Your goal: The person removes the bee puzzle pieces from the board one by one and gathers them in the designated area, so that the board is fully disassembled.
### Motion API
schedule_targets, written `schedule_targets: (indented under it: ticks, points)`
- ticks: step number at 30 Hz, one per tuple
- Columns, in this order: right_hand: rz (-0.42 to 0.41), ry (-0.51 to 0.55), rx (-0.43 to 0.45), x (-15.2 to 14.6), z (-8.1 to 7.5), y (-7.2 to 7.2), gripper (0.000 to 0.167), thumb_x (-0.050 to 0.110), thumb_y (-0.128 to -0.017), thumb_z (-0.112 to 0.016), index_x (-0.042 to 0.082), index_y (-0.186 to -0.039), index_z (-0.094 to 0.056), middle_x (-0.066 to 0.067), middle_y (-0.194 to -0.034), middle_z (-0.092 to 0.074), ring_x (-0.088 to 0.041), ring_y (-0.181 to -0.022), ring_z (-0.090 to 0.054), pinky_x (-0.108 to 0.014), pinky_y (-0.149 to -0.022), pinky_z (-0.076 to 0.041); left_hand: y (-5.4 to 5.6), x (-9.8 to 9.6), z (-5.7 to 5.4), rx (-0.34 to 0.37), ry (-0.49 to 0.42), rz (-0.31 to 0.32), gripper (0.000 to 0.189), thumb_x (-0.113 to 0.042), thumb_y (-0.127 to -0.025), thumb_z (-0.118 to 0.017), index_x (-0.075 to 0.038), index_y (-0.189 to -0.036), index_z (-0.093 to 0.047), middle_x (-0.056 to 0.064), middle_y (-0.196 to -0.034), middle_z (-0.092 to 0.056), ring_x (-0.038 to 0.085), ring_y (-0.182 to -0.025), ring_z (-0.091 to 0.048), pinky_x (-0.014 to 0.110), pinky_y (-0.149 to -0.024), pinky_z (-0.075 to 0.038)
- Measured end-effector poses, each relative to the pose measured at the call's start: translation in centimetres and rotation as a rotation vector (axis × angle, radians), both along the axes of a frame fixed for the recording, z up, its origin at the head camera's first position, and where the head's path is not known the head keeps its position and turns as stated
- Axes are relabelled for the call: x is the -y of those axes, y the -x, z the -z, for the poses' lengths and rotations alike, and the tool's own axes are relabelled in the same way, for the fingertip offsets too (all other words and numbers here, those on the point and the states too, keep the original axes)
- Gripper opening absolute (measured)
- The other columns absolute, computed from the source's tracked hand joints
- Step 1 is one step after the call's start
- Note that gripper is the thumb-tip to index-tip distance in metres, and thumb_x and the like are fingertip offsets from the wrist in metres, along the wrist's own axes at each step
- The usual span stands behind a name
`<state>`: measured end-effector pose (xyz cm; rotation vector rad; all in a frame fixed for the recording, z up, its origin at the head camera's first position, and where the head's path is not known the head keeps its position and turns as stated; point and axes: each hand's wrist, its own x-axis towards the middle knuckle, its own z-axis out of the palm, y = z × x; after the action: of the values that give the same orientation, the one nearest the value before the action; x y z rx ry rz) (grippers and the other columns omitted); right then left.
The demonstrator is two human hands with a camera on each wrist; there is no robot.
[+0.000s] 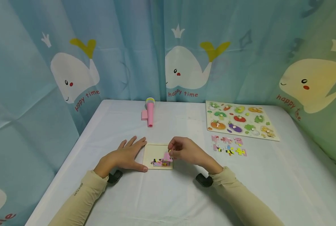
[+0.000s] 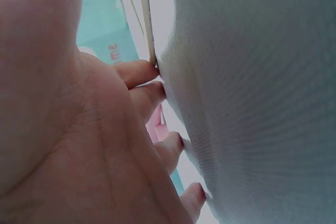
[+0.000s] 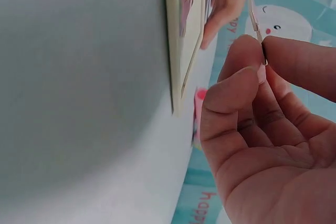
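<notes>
A shallow wooden puzzle tray (image 1: pixel 153 150) lies between the hands, with a few joined pink and yellow jigsaw pieces (image 1: pixel 157 163) along its near side. My left hand (image 1: pixel 125 157) rests at the tray's left side with fingers spread; the thumb reaches its near left corner. In the left wrist view the fingertips (image 2: pixel 170 142) touch the white cloth beside the tray edge. With thumb and fingertips my right hand (image 1: pixel 189 153) pinches a pink jigsaw piece (image 1: pixel 167 157) above the tray's right part. The right wrist view shows that piece (image 3: pixel 255 18) nearly edge-on.
Several loose jigsaw pieces (image 1: pixel 226 140) lie in two rows to the right. Behind them is a vegetable peg board (image 1: pixel 227 108). A pink toy microphone (image 1: pixel 150 116) and a small pink block (image 1: pixel 144 115) lie toward the back. A whale-print curtain (image 1: pixel 145 47) hangs behind the table.
</notes>
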<state>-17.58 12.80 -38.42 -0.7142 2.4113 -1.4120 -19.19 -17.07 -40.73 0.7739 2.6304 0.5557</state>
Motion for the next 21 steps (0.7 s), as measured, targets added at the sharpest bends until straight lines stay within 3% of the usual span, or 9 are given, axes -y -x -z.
schedule_targets:
  ticks: [13,21]
  points:
    - [0.092,-0.044,-0.006,-3.6,-0.4,-0.5,0.007,0.001,-0.099,-0.071,0.000,-0.105,-0.067,-0.006,-0.090,-0.068,-0.022,-0.081,-0.067,-0.029,-0.069,-0.055,0.0,0.0,0.0,0.005,-0.011,-0.009,0.113,-0.057,-0.085,-0.085,-0.002,-0.167,-0.029,0.016,-0.177,-0.019,0.046,-0.162,-0.004,0.070,-0.124,-0.002]
    - [0.133,-0.025,-0.001,-5.2,-0.6,-0.8,0.009,0.002,-0.099,-0.071,0.000,-0.107,-0.067,-0.008,-0.091,-0.068,-0.023,-0.083,-0.065,-0.035,-0.074,-0.058,0.1,0.0,0.2,0.006,0.005,-0.008,0.114,-0.058,-0.085,-0.085,-0.003,-0.168,-0.028,0.015,-0.177,-0.018,0.045,-0.162,-0.003,0.070,-0.124,-0.001]
